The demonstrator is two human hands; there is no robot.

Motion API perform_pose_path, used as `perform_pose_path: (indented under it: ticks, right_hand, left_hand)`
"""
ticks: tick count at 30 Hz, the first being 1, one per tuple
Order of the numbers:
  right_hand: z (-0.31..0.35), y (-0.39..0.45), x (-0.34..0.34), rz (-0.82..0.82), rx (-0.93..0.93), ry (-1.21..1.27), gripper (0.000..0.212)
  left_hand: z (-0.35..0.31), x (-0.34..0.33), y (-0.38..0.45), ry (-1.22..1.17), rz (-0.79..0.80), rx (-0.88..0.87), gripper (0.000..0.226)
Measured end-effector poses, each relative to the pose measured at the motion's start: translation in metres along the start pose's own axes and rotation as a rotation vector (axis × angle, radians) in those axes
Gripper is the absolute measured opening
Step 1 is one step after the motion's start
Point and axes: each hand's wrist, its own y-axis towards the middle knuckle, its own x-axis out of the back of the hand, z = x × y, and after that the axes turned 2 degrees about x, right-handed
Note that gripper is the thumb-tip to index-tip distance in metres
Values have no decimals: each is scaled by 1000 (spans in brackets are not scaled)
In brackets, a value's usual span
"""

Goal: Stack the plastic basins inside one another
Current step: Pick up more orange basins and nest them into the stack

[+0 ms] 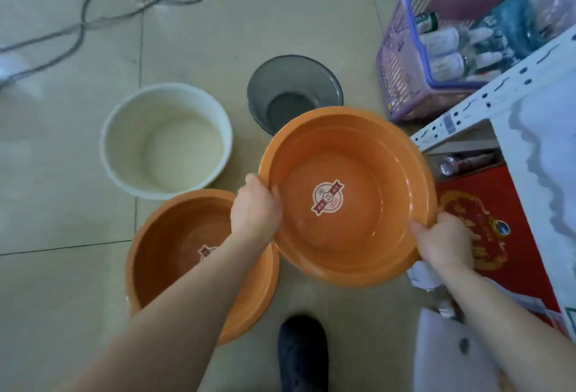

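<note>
I hold an orange basin point(358, 229) with a round sticker inside, raised above the tiled floor at the centre. My left hand point(255, 207) grips its left rim, thumb inside. My right hand point(442, 242) grips its near right rim. A second orange basin point(168, 254) with the same sticker rests on the floor at lower left, partly hidden by my left forearm. A white basin point(165, 142) stands beyond it. A smaller grey translucent basin point(293, 92) sits at the back, its near edge hidden behind the held one.
A purple basket point(405, 58) of bottles stands at the back right. A white perforated metal shelf point(486, 101) runs along the right, with a red box point(486, 204) under it. A grey hose point(84, 14) loops at the back left. My dark shoe point(302, 354) is at the bottom.
</note>
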Motion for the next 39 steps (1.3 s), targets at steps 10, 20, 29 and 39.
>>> perform_pose_path:
  ticks: [10,20,29,39]
  right_hand:
    - [95,-124,-91,240,322,-311,35]
    - [66,-112,-212,229,437,-525,31]
    - [87,-90,-205,492,120,-284,80]
    - [104,-77,-222,405,84,-206,44]
  left_hand:
    - [191,102,-57,86,-119,390,29]
    - [284,4,-27,-49,-135,562,28]
    - [288,25,-15,-373,-28,755,91]
    - [294,29,14,-329,49,601,30]
